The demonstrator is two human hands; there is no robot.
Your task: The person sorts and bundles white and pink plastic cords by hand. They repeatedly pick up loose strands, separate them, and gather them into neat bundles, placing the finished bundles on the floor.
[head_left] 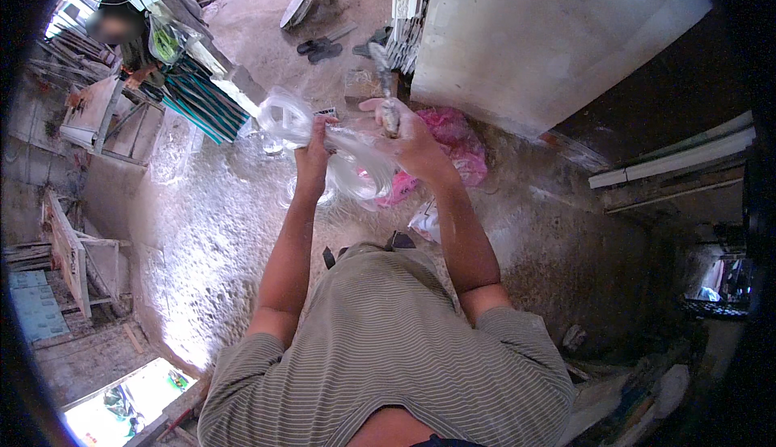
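My left hand (317, 146) is closed round a hank of translucent whitish plastic strands (284, 122), which loops out on both sides of the fist. Its loose ends (356, 174) hang toward my right hand (414, 146). That hand grips a narrow, grey-white stained tool (380, 63), held upright with its upper end pointing away from me; its exact kind is unclear. Some strands pass close to the right palm, and I cannot tell whether it touches them. Crumpled pink plastic bags (461, 136) lie on the floor beyond and beside the right wrist.
At the far left sits another person, near dark-and-teal striped cloth (202, 95). Dark sandals (319, 49) lie on the dusty floor ahead. A large pale panel (533, 35) leans at the right. Wooden frames (73, 245) stand along the left, and a white bag (426, 222) lies near my feet.
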